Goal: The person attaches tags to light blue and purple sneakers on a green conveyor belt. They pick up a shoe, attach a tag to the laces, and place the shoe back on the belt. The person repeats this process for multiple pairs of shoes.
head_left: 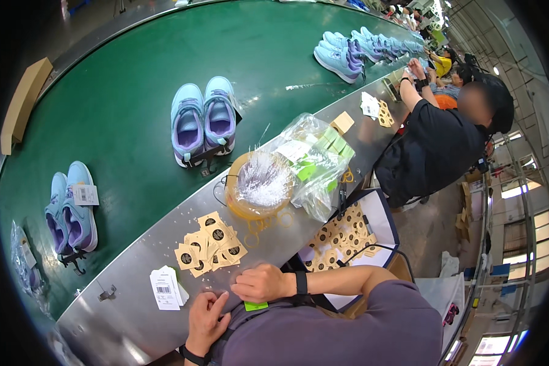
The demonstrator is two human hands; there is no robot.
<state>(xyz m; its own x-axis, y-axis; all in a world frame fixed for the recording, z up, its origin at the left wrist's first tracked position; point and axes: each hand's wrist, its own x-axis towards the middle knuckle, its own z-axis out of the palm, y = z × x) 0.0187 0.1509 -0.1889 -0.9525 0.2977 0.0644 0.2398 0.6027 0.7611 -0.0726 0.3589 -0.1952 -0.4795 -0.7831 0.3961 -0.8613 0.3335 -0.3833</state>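
My left hand (207,321) is near the metal table's front edge, fingers curled and the index fingertip close to the thumb. To its right, my right hand (259,283) is closed, its fingertips facing the left hand. A bright green tag (255,306) pokes out just below the right hand; whether the fingers grip it is hidden. What either hand pinches is too small to make out. Beyond them on the table lie a loose pile of tan tags with dark round prints (210,245) and a small stack of white barcode tags (166,288).
A yellowish round container (241,209) holds clear plastic fasteners, beside a clear bag with green tags (326,174). An open box (381,210) of tan tags stands right. Light-blue shoe pairs (202,119) (72,210) rest on the green belt (134,128). A co-worker in black (442,143) works farther right.
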